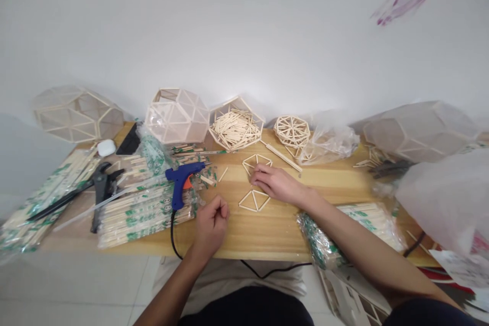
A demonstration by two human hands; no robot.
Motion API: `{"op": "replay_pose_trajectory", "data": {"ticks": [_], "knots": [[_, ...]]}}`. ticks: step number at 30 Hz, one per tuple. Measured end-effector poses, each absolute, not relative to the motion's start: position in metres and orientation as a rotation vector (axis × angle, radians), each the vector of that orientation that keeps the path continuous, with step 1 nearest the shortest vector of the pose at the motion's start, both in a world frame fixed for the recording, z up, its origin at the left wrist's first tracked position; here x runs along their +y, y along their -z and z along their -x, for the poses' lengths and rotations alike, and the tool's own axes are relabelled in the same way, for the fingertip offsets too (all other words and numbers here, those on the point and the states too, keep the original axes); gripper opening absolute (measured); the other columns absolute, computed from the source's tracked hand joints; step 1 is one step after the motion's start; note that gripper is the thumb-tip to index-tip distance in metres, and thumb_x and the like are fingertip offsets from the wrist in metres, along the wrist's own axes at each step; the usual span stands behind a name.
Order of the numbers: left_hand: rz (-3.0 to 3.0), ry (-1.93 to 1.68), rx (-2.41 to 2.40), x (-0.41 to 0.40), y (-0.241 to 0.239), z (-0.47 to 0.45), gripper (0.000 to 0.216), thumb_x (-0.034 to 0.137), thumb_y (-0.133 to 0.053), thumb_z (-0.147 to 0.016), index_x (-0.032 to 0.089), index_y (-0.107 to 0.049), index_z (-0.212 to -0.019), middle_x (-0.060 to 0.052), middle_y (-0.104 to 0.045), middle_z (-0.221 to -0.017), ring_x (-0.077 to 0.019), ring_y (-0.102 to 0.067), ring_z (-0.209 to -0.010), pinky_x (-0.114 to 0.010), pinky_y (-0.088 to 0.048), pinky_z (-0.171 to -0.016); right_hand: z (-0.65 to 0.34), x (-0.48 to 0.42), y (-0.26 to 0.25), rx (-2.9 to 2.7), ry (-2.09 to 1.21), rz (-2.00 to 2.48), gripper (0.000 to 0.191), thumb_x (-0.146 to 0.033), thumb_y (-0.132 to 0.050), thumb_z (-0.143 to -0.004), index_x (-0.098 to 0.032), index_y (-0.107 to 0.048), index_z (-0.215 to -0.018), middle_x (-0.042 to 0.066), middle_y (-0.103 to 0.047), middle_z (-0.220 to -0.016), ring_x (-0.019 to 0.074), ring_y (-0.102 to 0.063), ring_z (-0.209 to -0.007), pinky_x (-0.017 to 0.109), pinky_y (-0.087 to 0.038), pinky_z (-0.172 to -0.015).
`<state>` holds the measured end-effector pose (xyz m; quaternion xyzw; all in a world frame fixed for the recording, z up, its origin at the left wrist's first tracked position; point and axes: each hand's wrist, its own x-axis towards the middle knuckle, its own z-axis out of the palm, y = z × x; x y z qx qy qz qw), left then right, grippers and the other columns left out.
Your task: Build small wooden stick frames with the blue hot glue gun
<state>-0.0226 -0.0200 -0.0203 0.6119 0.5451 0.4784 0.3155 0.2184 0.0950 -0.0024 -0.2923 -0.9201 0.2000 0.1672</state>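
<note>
My right hand [272, 183] reaches over the table with its fingers bent and pressed together. Its fingertips cover the lower part of a frame of short wooden sticks [257, 156]; what they pinch is hidden. Just below lies a second flat stick frame [248, 209], made of triangles, apart from the fingers. My left hand [213, 224] rests near the front edge, curled into a fist whose inside I cannot see. To its left, a blue glue gun [179, 183] with an orange trigger lies on plastic-wrapped sticks [141, 216].
Along the wall stand a polyhedral frame holding loose sticks [237, 130], a small stick ball [292, 131] and several translucent-covered polyhedra, including a left one [76, 114]. Black cutters [101, 188] lie left. A stick packet [367, 221] sits under my right forearm. A black cord [172, 237] hangs off the front edge.
</note>
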Motion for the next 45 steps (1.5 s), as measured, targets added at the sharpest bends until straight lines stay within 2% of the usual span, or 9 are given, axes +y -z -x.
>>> {"op": "replay_pose_trajectory", "data": {"ticks": [7,10,14,17,23,31,41,45], "knots": [[-1.671,-1.241,1.457,-0.02,0.021,0.024,0.02,0.006,-0.041,-0.074,0.024,-0.042,-0.066,0.007,-0.044,-0.053,-0.011,-0.043,-0.046,-0.022,-0.032,-0.048,-0.219,0.096,0.0,-2.567,-0.661,0.788,0.016,-0.026,-0.059,-0.108,-0.021,-0.074,-0.103,0.009,-0.07,-0.108,0.0221,-0.07,-0.096,0.034,-0.056,-0.087],[-1.743,-1.217,1.441,-0.019,0.017,0.021,0.023,0.004,-0.043,-0.078,0.023,-0.05,-0.068,0.006,-0.051,-0.056,-0.0117,-0.05,-0.05,-0.023,-0.037,-0.053,-0.218,0.096,0.001,-2.573,-0.688,0.781,0.017,-0.026,-0.059,-0.108,-0.021,-0.073,-0.101,0.009,-0.069,-0.108,0.0217,-0.07,-0.097,0.034,-0.056,-0.088],[-1.938,-1.218,1.443,-0.018,0.015,0.015,0.028,0.003,-0.047,-0.087,0.023,-0.066,-0.086,-0.001,-0.072,-0.082,-0.0186,-0.068,-0.082,-0.03,-0.05,-0.077,-0.218,0.095,0.0,-2.603,-0.642,0.824,0.018,-0.022,-0.055,-0.109,-0.021,-0.071,-0.101,0.008,-0.069,-0.106,0.0211,-0.07,-0.092,0.033,-0.056,-0.085],[-2.123,-1.141,1.539,-0.018,0.017,0.012,0.025,0.005,-0.054,-0.093,0.023,-0.069,-0.102,-0.004,-0.076,-0.098,-0.0229,-0.07,-0.095,-0.036,-0.052,-0.087,-0.22,0.094,-0.002,-2.585,-0.616,0.856,0.017,-0.021,-0.056,-0.108,-0.02,-0.071,-0.101,0.008,-0.068,-0.104,0.0215,-0.069,-0.091,0.033,-0.056,-0.083],[-2.205,-0.968,1.629,-0.016,0.019,0.01,0.012,0.015,-0.061,-0.1,0.024,-0.068,-0.1,-0.004,-0.074,-0.098,-0.0241,-0.068,-0.093,-0.039,-0.05,-0.086,-0.221,0.096,-0.002,-2.55,-0.697,0.786,0.016,-0.028,-0.06,-0.109,-0.021,-0.074,-0.107,0.009,-0.07,-0.108,0.0218,-0.071,-0.096,0.033,-0.056,-0.087],[-2.174,-0.957,1.625,-0.016,0.02,0.011,0.012,0.017,-0.058,-0.102,0.024,-0.067,-0.098,-0.004,-0.074,-0.097,-0.024,-0.068,-0.095,-0.038,-0.05,-0.087,-0.22,0.096,0.002,-2.582,-0.685,0.842,0.022,-0.026,-0.052,-0.111,-0.021,-0.073,-0.103,0.008,-0.071,-0.106,0.0203,-0.07,-0.089,0.033,-0.056,-0.082],[-2.104,-1.002,1.587,-0.014,0.018,0.011,0.012,0.015,-0.058,-0.101,0.023,-0.066,-0.098,-0.003,-0.074,-0.095,-0.0227,-0.067,-0.092,-0.036,-0.05,-0.086,-0.225,0.099,-0.006,-2.518,-0.692,0.865,0.011,-0.021,-0.062,-0.103,-0.02,-0.074,-0.104,0.009,-0.071,-0.104,0.0232,-0.07,-0.093,0.036,-0.057,-0.085],[-2.093,-0.994,1.595,-0.014,0.018,0.011,0.013,0.016,-0.057,-0.101,0.023,-0.067,-0.097,-0.003,-0.075,-0.094,-0.0227,-0.068,-0.092,-0.036,-0.05,-0.086,-0.223,0.097,-0.002,-2.551,-0.689,0.872,0.014,-0.019,-0.058,-0.106,-0.021,-0.071,-0.1,0.008,-0.07,-0.103,0.0216,-0.069,-0.091,0.034,-0.056,-0.083]]}}
